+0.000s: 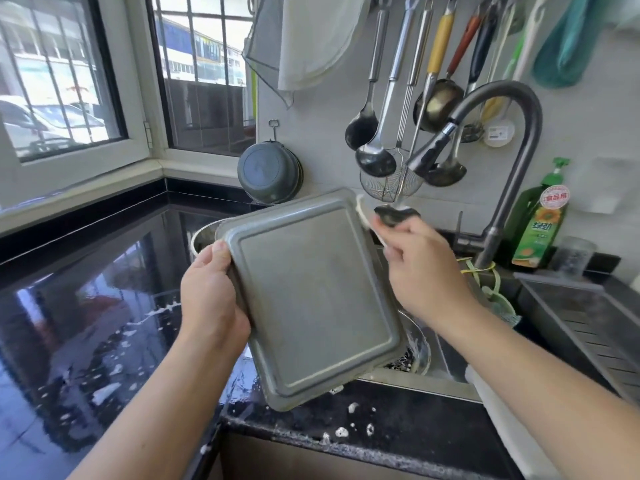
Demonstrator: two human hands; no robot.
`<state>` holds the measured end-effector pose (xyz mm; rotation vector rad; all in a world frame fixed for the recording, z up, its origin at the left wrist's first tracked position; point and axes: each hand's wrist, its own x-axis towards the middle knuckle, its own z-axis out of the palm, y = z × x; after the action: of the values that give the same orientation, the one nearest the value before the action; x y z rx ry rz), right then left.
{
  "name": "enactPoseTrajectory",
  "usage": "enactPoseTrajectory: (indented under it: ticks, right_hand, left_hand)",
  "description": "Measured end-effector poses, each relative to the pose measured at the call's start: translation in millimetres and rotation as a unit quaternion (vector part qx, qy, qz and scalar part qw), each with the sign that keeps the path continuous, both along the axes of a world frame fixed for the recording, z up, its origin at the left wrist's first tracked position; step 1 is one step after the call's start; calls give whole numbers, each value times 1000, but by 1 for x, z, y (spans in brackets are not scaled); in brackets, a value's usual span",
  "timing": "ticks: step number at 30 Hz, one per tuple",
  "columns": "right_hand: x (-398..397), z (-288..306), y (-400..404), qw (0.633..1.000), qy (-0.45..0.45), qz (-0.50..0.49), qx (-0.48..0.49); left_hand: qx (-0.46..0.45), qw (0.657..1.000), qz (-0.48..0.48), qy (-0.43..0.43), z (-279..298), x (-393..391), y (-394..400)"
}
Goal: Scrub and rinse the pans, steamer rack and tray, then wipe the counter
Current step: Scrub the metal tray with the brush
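My left hand grips the left edge of a rectangular metal tray, held tilted above the sink with its underside facing me. My right hand holds a dark scrubbing pad with a white cloth edge by the tray's upper right corner. A thin stream of water from the faucet head falls onto the pad. Behind the tray, a steel pan peeks out at the left and another steel vessel sits in the sink below.
Black counter at left is wet with foam flecks. Ladles and a strainer hang on the wall, with a grey pan hung lower left. Green dish-soap bottle stands right of the faucet; a drain rack lies far right.
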<state>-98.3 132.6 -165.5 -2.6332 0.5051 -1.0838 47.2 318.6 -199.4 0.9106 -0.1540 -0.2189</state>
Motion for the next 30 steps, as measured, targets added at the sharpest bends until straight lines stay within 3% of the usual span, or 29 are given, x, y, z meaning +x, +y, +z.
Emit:
enactPoseTrajectory:
  ticks: [4, 8, 11, 17, 27, 30]
  right_hand:
    - [21, 19, -2, 999, 11, -26, -42]
    - [-15, -27, 15, 996, 53, -42, -62]
    - [-43, -54, 19, 996, 75, -51, -25]
    - [-18, -17, 12, 998, -39, -12, 44]
    - [-56, -30, 8, 994, 102, -12, 21]
    - [-32, -13, -2, 996, 85, -13, 13]
  left_hand:
    - [-11, 1000, 3, 5, 0, -3, -2]
    - [-45, 998, 30, 34, -1, 8, 4]
    - [-35, 997, 34, 54, -7, 14, 4]
    - [-36, 993, 30, 104, -13, 11, -5]
    - [-12, 996, 21, 81, -12, 12, 0]
    - [11, 999, -5, 46, -14, 4, -10]
